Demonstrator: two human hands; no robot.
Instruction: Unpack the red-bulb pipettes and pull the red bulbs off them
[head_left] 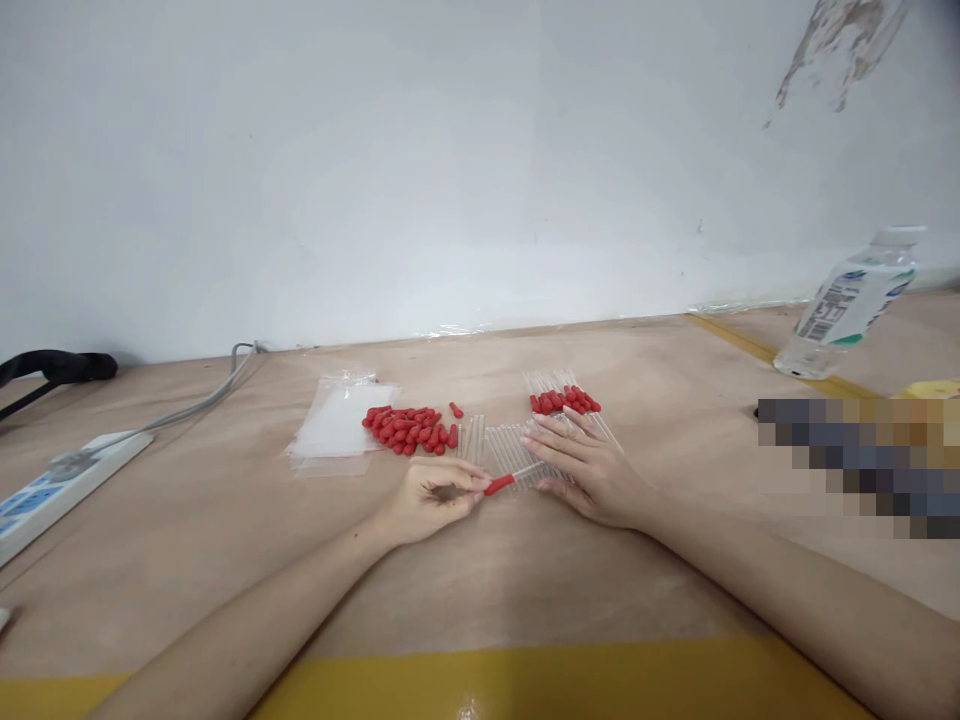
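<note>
My left hand is closed, its thumb and fingertips pinching a red rubber bulb. A clear glass tube runs from that bulb up to the right, its far end between the thumb and fingers of my right hand. The other right fingers stretch over a row of loose clear tubes and partly hide them. Left of the tubes lies a pile of red rubber bulbs, with a single bulb apart from it. Beyond my right hand is a group of droppers, tubes with red bulbs on.
Clear plastic bags lie left of the bulbs. A white power strip with a grey cable is at far left. On the right stand a water bottle and a pixelated patch. A wall closes off the table's back.
</note>
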